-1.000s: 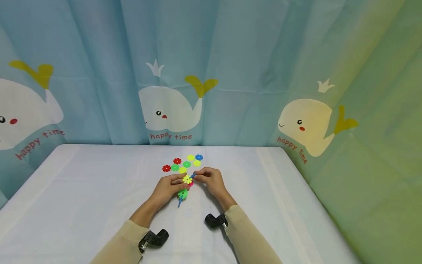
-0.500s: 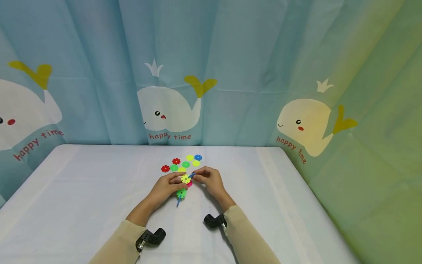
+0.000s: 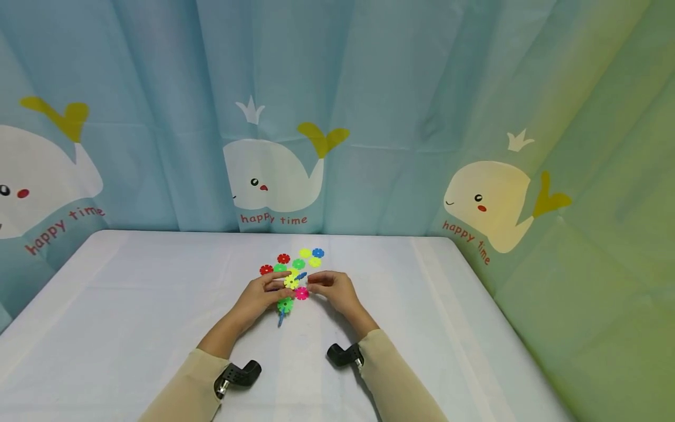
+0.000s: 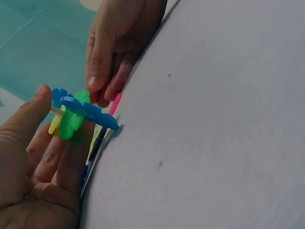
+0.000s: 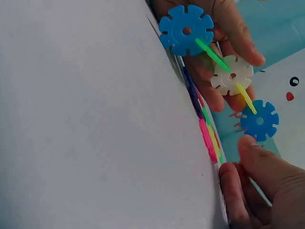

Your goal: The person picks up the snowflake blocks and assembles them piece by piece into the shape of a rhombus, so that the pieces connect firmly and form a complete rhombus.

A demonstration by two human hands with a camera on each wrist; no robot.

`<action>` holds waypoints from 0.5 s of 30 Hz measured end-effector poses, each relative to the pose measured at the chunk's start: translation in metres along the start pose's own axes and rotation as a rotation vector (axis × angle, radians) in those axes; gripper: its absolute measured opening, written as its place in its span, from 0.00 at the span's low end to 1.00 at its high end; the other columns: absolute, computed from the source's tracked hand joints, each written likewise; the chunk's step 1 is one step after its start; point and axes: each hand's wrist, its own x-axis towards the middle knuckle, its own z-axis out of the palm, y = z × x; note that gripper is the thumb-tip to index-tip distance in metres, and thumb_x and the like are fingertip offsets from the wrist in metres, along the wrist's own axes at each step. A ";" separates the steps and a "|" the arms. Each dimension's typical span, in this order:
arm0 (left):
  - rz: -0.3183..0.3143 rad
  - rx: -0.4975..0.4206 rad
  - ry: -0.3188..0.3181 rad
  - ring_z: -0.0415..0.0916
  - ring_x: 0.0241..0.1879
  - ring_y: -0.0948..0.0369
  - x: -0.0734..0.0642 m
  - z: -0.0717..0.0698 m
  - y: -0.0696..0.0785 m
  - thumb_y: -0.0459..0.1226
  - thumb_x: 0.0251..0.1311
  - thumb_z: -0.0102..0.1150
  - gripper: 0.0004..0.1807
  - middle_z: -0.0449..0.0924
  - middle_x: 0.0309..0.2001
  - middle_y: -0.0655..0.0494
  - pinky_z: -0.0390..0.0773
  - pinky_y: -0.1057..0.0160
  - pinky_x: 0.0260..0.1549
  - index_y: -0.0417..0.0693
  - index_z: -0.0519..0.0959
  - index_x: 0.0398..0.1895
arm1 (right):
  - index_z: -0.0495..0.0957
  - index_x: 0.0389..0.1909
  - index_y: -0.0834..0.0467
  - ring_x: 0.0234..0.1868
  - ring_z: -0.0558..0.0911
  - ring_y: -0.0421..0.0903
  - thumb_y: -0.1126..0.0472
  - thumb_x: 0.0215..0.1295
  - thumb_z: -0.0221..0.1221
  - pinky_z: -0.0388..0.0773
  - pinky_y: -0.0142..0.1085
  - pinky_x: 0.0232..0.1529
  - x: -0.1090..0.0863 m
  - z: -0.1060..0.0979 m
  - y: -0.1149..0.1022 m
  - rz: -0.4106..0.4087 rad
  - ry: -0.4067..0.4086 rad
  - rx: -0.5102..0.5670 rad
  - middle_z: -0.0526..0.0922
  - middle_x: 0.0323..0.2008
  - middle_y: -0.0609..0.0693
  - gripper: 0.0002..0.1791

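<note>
Currently left grip (image 3: 256, 300) pinches a chain of slotted discs (image 5: 221, 80) between thumb and fingers, above the bench (image 3: 158, 305): blue, green, white, yellow, blue. Right grip (image 3: 337, 290) relaxed, fingers loosely bent, just beside the chain's far blue disc (image 5: 269, 129). Pink disc (image 3: 302, 296) on the bench between both grips. Beyond them, loose discs (image 3: 295, 265), red, green, yellow, blue. Farther back, whale-print curtain (image 3: 395, 88).
</note>
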 end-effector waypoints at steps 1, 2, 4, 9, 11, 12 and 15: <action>-0.006 -0.007 0.002 0.79 0.49 0.59 0.000 -0.001 0.000 0.42 0.59 0.69 0.30 0.80 0.56 0.47 0.82 0.64 0.41 0.53 0.73 0.66 | 0.86 0.44 0.61 0.43 0.85 0.46 0.61 0.58 0.70 0.81 0.29 0.42 0.000 0.000 -0.001 0.006 -0.012 -0.021 0.88 0.42 0.55 0.13; -0.009 -0.016 0.004 0.79 0.49 0.59 0.000 -0.002 0.000 0.42 0.59 0.69 0.30 0.79 0.56 0.46 0.82 0.64 0.41 0.52 0.73 0.66 | 0.86 0.44 0.61 0.42 0.85 0.45 0.61 0.58 0.70 0.80 0.29 0.41 0.000 0.001 -0.001 0.007 -0.022 -0.044 0.88 0.42 0.55 0.14; -0.012 -0.025 0.005 0.78 0.49 0.59 0.001 -0.003 0.000 0.42 0.58 0.69 0.31 0.78 0.57 0.45 0.82 0.65 0.41 0.52 0.73 0.66 | 0.87 0.44 0.60 0.39 0.83 0.42 0.60 0.57 0.71 0.80 0.28 0.40 0.000 0.001 -0.003 0.013 -0.041 -0.095 0.88 0.41 0.53 0.14; -0.009 -0.055 -0.006 0.78 0.47 0.60 0.001 -0.003 0.000 0.41 0.60 0.68 0.31 0.76 0.59 0.42 0.82 0.65 0.41 0.50 0.72 0.67 | 0.88 0.42 0.58 0.34 0.77 0.40 0.59 0.54 0.73 0.76 0.29 0.36 0.002 0.004 -0.009 0.006 -0.070 -0.212 0.84 0.35 0.49 0.15; -0.004 -0.072 -0.011 0.79 0.46 0.61 0.001 -0.004 -0.001 0.40 0.61 0.67 0.31 0.76 0.59 0.41 0.82 0.66 0.41 0.49 0.71 0.67 | 0.88 0.41 0.57 0.33 0.75 0.40 0.58 0.52 0.75 0.74 0.29 0.34 0.004 0.006 -0.011 0.000 -0.076 -0.253 0.81 0.32 0.48 0.16; -0.004 -0.084 -0.012 0.79 0.45 0.62 0.001 -0.004 -0.001 0.40 0.61 0.67 0.31 0.76 0.59 0.40 0.83 0.66 0.40 0.49 0.71 0.67 | 0.88 0.41 0.57 0.33 0.74 0.40 0.57 0.51 0.75 0.73 0.29 0.33 0.004 0.006 -0.013 -0.002 -0.078 -0.272 0.79 0.31 0.48 0.16; -0.003 -0.136 -0.025 0.82 0.44 0.63 0.001 -0.004 -0.001 0.39 0.62 0.66 0.30 0.76 0.59 0.39 0.83 0.67 0.39 0.46 0.70 0.68 | 0.89 0.38 0.57 0.32 0.73 0.41 0.56 0.48 0.76 0.71 0.30 0.32 0.004 0.008 -0.015 0.009 -0.073 -0.302 0.77 0.29 0.47 0.15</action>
